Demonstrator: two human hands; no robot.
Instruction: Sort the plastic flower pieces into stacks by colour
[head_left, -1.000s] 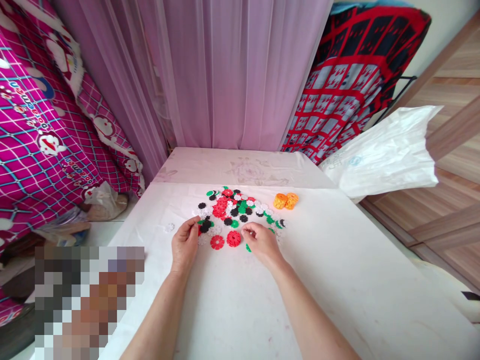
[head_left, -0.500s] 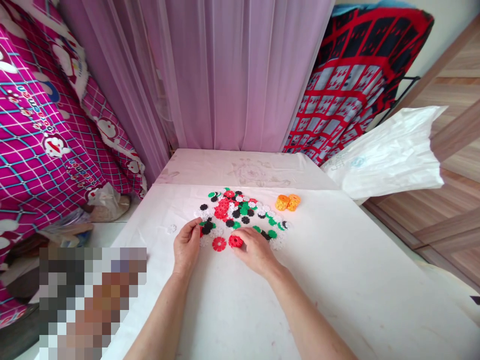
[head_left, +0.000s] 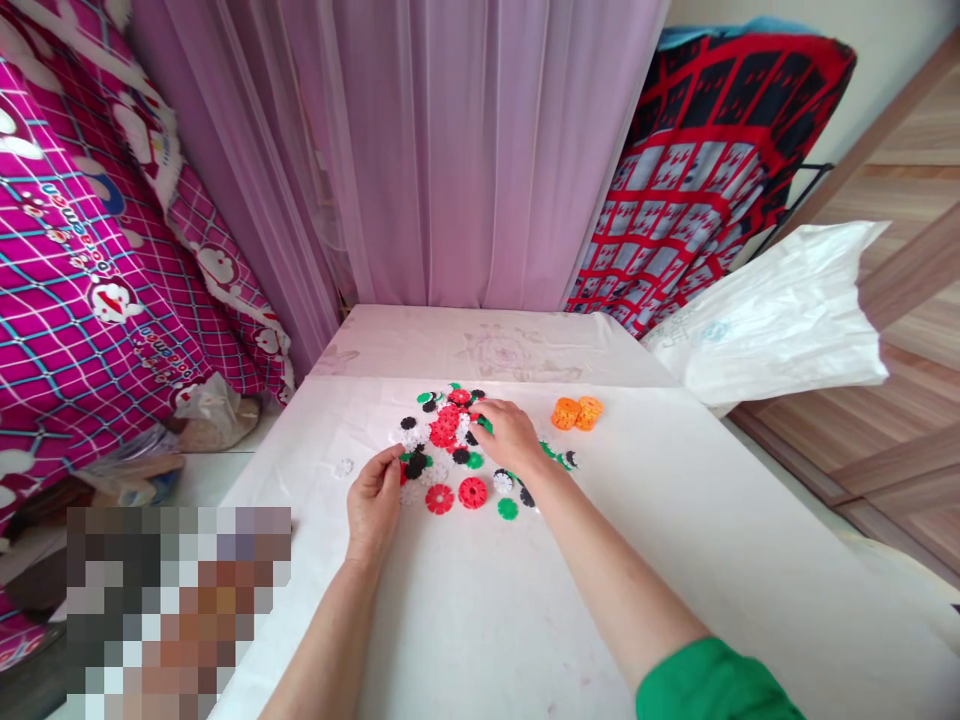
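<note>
A scatter of small flower-shaped plastic discs (head_left: 450,430), red, black, green and white, lies on the white table (head_left: 675,520). My right hand (head_left: 511,434) reaches into the far part of the pile, fingers curled down onto the discs; what they pinch is hidden. My left hand (head_left: 375,495) rests at the pile's near left edge, fingertips pinched beside a black disc (head_left: 414,465). Two red discs (head_left: 456,496) lie side by side just in front of the pile, a green disc (head_left: 508,508) to their right. A short stack of orange discs (head_left: 576,412) stands at the right.
Pink curtains (head_left: 465,150) hang behind the table. A pink patterned blanket (head_left: 90,270) is on the left, a red and black blanket (head_left: 705,160) on the right. A white plastic bag (head_left: 780,315) lies at the table's right. A lone white disc (head_left: 343,467) sits left of the pile.
My right hand has left the near red disc and reached forward into the far part of the pile. My left hand has stayed nearly still. The view has tilted slightly.
</note>
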